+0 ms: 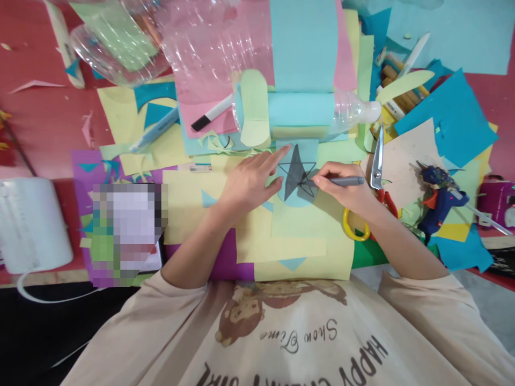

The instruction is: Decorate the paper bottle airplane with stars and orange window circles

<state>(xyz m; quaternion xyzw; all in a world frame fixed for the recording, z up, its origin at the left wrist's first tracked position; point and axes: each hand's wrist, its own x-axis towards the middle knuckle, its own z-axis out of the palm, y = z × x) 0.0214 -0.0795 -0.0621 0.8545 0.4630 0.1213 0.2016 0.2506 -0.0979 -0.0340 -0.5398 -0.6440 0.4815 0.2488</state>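
The step in hand looks like inking in a star (295,174) drawn on a pale blue paper piece (309,154), which lies near the middle of the surface's (36,118) front edge, atop yellow and green sheets. The right hand (341,185) grips a grey pen (350,181), its tip at the star's lower right; the left hand (255,179) is open, index finger on the paper's upper left. Top, centre and lower-left arm are dark; the other arms are outline only. Continuing seems to call for steady strokes inside those lines.
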